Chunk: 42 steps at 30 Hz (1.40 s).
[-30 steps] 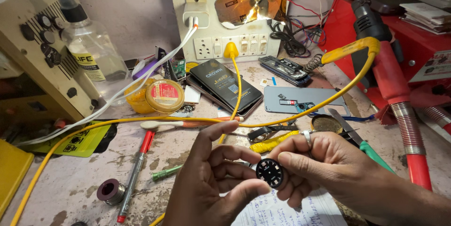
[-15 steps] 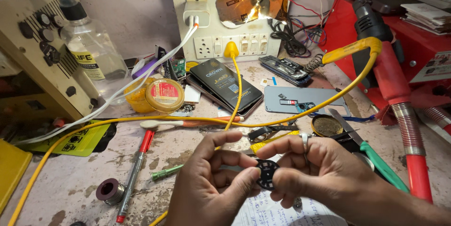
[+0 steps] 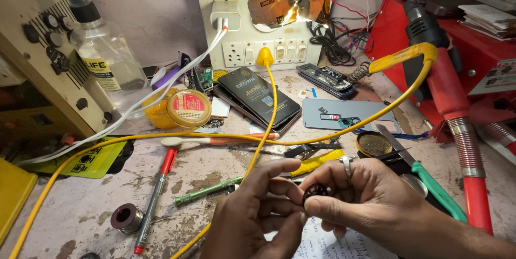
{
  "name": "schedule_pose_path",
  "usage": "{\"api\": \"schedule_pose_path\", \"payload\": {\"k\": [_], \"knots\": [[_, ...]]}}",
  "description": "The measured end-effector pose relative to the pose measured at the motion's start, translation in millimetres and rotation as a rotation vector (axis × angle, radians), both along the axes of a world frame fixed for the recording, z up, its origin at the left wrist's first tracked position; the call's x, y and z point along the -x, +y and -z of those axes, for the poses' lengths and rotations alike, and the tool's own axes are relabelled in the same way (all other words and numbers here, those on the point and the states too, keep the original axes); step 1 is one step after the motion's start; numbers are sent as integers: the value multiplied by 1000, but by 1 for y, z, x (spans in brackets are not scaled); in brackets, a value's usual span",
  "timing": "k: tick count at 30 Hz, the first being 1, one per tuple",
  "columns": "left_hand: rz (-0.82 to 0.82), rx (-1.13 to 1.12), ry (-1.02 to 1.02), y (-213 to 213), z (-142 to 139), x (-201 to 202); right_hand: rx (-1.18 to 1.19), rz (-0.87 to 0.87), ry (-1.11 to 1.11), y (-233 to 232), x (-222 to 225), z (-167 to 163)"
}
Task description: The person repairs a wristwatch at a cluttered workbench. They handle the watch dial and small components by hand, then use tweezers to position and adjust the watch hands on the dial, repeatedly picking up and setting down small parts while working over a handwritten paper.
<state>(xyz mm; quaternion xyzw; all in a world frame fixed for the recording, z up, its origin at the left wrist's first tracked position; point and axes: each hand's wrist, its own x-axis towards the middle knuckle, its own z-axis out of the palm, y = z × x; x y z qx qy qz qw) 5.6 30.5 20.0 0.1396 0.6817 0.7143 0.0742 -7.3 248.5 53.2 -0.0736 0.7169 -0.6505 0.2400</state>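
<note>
Fingertips of both my hands pinch a small round black part point(image 3: 316, 192), ribbed like a tiny grille, held up just above the tabletop point(image 3: 80, 205). My left hand point(image 3: 252, 216) has its grip closed on the part's left edge with thumb and forefinger; my right hand point(image 3: 365, 194) clamps the other edge from the right. I judge the hold thin: a slip would drop the part among the clutter below, near the yellow cable point(image 3: 258, 146) and the paper point(image 3: 328, 245) beneath my wrists. The cable runs right beside my knuckles, so a snag could jerk my hands. Green-handled tweezers point(image 3: 430, 186) lie just by my right hand, close enough to be knocked.
</note>
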Motion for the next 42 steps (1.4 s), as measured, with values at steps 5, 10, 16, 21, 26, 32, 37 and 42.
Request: {"api": "schedule_pose_path", "payload": {"k": [5,10,16,21,26,32,37,42], "knots": [[0,-57,-28,3,0,0,-34,-28,30,-3,-1,-5],[18,-113,-114,0,-3,6,-3,-98,-11,1,1,0],[-12,-30,-136,-3,-2,11,12,-276,208,26,6,3],[4,356,-46,-8,2,16,-210,86,348,62,15,-7],[10,491,78,-5,11,21,-323,225,426,66,22,-9],[6,555,236,-7,26,24,-514,273,478,59,19,-21],[75,536,317,-5,40,29,-633,265,515,74,22,-39],[94,595,413,-3,46,34,-1072,324,577,87,25,-66]]}}
